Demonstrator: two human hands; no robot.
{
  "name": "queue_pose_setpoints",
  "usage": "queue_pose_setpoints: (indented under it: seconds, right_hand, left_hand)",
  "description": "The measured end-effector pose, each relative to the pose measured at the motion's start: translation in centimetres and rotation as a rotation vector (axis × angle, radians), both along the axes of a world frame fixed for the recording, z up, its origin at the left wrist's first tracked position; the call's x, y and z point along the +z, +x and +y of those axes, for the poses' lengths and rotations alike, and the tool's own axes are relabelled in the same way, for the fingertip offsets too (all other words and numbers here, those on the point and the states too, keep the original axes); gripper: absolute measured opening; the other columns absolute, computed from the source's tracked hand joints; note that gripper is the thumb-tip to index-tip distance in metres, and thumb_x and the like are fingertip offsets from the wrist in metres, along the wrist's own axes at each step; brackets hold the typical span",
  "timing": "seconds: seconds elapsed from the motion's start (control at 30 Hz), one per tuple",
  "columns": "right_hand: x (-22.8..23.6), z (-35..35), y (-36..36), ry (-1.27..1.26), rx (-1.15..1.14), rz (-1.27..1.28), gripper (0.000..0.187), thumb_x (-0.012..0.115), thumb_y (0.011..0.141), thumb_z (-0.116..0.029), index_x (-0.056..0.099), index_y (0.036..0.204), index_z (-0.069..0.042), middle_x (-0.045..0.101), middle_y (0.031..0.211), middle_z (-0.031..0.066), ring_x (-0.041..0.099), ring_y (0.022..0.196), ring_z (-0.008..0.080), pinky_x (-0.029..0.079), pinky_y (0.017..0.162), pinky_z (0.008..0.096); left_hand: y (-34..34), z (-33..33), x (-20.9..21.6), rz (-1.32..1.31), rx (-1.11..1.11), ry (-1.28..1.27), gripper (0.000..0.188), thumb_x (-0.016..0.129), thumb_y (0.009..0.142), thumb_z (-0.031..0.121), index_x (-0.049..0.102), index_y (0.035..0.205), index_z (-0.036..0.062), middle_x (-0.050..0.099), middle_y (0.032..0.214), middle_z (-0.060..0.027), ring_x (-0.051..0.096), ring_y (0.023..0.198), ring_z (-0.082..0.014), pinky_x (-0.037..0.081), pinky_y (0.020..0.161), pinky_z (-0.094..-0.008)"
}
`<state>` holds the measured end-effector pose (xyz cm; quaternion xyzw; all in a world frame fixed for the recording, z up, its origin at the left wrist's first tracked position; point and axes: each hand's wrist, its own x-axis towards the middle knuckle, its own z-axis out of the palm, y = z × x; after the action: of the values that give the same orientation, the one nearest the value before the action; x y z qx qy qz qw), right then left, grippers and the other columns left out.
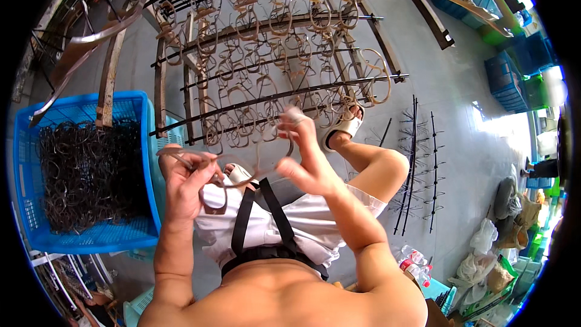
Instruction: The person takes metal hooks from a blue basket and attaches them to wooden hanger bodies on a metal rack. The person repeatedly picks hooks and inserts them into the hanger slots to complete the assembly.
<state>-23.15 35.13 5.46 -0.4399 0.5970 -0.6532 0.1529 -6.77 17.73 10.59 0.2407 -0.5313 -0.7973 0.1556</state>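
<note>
My left hand is closed round several thin brown curved bands, which stick out past its fingers toward the middle. Beside it on the right, my right hand is raised with thumb and fingers apart; the fingertips are blurred, and a thin curved edge shows close to them. Just beyond both hands stands a rack of dark rods hung with many brown looped pieces on wire hooks.
At left, a blue plastic basket holds a heap of dark curved pieces. Loose spiked rods lie on the grey floor at right. Plastic bottles and bags sit farther right. Other loops hang overhead at upper left.
</note>
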Motion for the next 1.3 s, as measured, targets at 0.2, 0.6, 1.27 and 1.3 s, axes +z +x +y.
queue_pose_setpoints:
  seconds: [0.2,0.6,1.27,1.3]
  right_hand:
    - [-0.6,0.8,3.0,-0.131,-0.196,-0.668,0.045,0.05,0.094,-0.014,0.028,0.131,-0.002,0.046,0.118,0.0096,0.05,0.107,0.0196,0.039,0.093,0.0335]
    - [-2.0,3.1,-6.2,-0.218,-0.741,-0.503,0.022,0.045,0.096,-0.014,0.051,0.115,-0.003,0.053,0.067,-0.0014,0.043,0.049,0.0038,0.036,0.045,0.0187]
    - [-6.0,-0.6,-12.0,-0.375,-0.819,-0.783,0.02,0.049,0.095,-0.021,0.06,0.096,-0.005,0.056,0.065,-0.0023,0.038,0.047,0.0017,0.028,0.041,0.0183]
    - [-6.0,-0.8,-11.8,-0.374,-0.828,-0.775,0.02,0.048,0.096,-0.021,0.06,0.1,-0.005,0.056,0.066,-0.0028,0.038,0.047,0.0015,0.028,0.041,0.0182]
  left_hand:
    - [-3.9,5.1,-2.1,0.077,-0.066,0.144,0.012,0.057,0.086,0.0,0.055,0.097,-0.0022,0.064,0.094,-0.016,0.065,0.084,-0.0261,0.056,0.071,-0.0336]
    - [-7.2,7.7,-4.2,0.112,-0.192,0.344,0.019,0.05,0.092,0.008,0.056,0.109,0.0027,0.061,0.103,-0.0149,0.061,0.096,-0.0244,0.058,0.075,-0.0406]
    - [1.9,-12.2,-8.1,-0.381,0.582,-0.738,0.028,0.052,0.093,0.024,0.049,0.109,0.001,0.055,0.094,-0.002,0.048,0.081,-0.0088,0.036,0.067,-0.0226]
    - [1.7,-12.3,-8.5,-0.391,0.559,-0.671,0.028,0.052,0.093,0.024,0.05,0.109,0.0015,0.055,0.093,-0.0011,0.048,0.08,-0.009,0.037,0.066,-0.0227]
